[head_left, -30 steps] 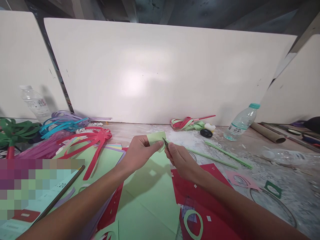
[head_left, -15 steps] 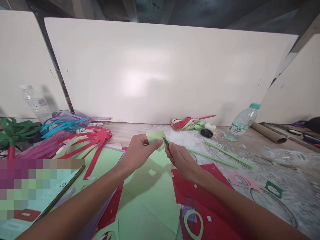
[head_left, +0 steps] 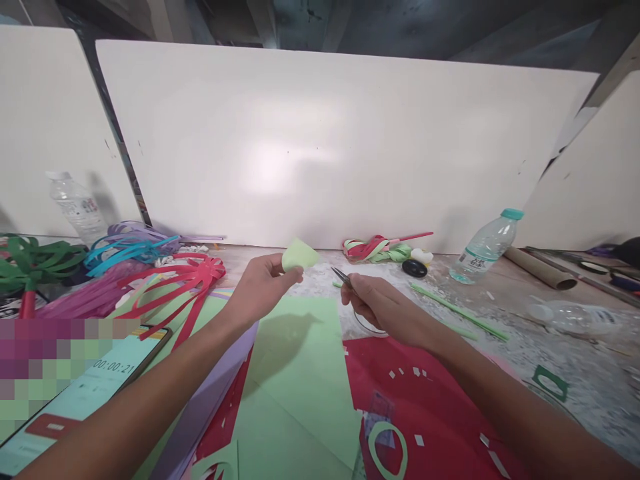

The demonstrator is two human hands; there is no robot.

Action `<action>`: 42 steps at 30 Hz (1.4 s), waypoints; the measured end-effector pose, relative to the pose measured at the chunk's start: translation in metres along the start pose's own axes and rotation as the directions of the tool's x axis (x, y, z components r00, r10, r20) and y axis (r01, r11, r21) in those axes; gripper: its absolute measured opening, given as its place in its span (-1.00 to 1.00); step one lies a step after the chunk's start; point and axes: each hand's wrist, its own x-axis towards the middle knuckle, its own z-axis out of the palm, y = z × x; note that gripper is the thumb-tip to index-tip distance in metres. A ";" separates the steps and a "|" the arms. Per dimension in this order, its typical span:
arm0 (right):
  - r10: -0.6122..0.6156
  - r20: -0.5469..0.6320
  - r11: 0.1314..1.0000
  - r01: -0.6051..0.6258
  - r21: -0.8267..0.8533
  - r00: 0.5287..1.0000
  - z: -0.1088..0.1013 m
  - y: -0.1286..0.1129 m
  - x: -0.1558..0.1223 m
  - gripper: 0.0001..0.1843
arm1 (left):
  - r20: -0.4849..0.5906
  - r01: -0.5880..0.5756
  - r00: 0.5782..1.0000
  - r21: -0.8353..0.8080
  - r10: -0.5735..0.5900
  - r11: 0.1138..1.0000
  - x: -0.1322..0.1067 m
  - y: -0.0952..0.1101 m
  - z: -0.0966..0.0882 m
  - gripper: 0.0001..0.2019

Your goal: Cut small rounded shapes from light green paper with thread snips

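Note:
My left hand (head_left: 267, 283) pinches a small light green piece of paper (head_left: 299, 255) between thumb and fingers, raised above the large green sheet (head_left: 300, 373). To its right, my right hand (head_left: 367, 297) is closed around a small pair of scissors (head_left: 341, 275). Their pointed metal blades aim left towards the paper, with a gap between; the handles are hidden in the fist. Below lie a red sheet (head_left: 425, 407) with small white scraps, a green paper ring (head_left: 387, 448) and a clear ruler (head_left: 379, 408).
A phone (head_left: 107, 380) with a running timer lies at left, near red paper strips (head_left: 200, 277). A water bottle (head_left: 485, 247) leans at the back right, beside a cardboard tube (head_left: 543, 268). Thin green sticks (head_left: 460, 311) lie right. A white board (head_left: 325, 147) closes off the back.
The scissors have come away from the green paper as my hands moved apart. The paper now stands turned to a different angle, and more scraps show on the red sheet.

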 end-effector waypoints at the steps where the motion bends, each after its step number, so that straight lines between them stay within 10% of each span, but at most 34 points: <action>1: -0.009 0.001 1.000 0.009 0.011 1.000 0.002 0.000 0.000 -0.45 | 0.023 0.004 1.000 0.002 -0.004 1.000 -0.001 0.001 0.001 -0.71; 42: -0.038 -0.063 0.974 0.051 0.221 0.997 0.034 0.008 0.005 -0.46 | 0.184 -0.029 0.982 -0.096 0.046 0.995 -0.022 0.008 0.023 -0.67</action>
